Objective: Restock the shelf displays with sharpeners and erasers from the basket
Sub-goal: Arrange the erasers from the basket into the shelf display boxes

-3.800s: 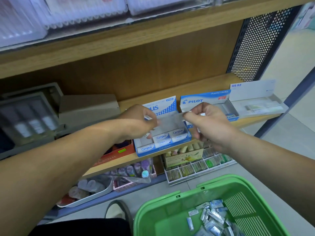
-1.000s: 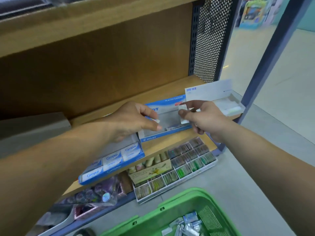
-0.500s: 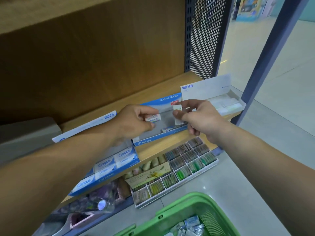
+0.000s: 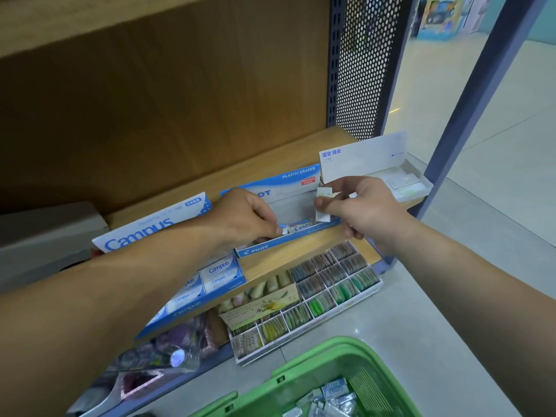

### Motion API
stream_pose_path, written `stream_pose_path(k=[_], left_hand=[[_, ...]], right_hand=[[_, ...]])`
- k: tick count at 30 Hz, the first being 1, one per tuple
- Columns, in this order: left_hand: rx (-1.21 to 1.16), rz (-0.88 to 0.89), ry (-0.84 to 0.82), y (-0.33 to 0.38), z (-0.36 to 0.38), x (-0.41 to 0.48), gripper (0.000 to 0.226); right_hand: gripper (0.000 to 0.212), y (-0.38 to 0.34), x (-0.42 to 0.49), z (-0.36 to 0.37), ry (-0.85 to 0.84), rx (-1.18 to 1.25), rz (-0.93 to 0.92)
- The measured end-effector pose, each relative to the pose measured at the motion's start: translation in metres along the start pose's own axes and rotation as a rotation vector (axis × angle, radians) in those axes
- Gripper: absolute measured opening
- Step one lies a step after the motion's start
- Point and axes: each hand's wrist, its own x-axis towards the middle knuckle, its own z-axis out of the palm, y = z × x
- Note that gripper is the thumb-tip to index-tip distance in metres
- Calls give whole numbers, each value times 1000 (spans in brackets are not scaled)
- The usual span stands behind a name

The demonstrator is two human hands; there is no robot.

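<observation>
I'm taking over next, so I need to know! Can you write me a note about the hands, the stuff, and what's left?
Left hand: pinches a small eraser low inside the Pilot box.
Right hand: pinches a white eraser above that box.
Done: Campus box shows erasers in front; Pilot box holds few.
Left: set both down, then fetch more wrapped packs from the green basket.

Basket cut off at bottom edge, Campus box partly behind left forearm
</observation>
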Motion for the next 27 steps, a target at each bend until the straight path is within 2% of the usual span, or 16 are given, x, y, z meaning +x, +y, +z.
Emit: stream_pose_path(k=[6,10,12,14,15,19,23,27], left_hand=[[22,-42,-1,4,7,-1,11],[32,-6,65,10,3,-1,4],[-27,64,50,20,-3,-6,26],[-171,123,-80,32,-5,-16,47],[-190,152,-122,38,-4,-21,50],[-119,207,-110,49,2,-29,38],[-154,166,-25,55,12,-21,19],[-160,157,85,75,29,2,22]], right_hand=[[23,1,-3,0,-16,57,39],[12,-4,-5,-1,-85,90,45],[15,-8,-6,-1,-123,88,34],[24,-14,-10,2,-164,87,30],[30,-17,-13,4,-185,89,34],[38,-24,-18,-1,-237,112,99],[30,-21,-17,-31,-204,101,175],[31,-11,-17,-76,-176,48,190]])
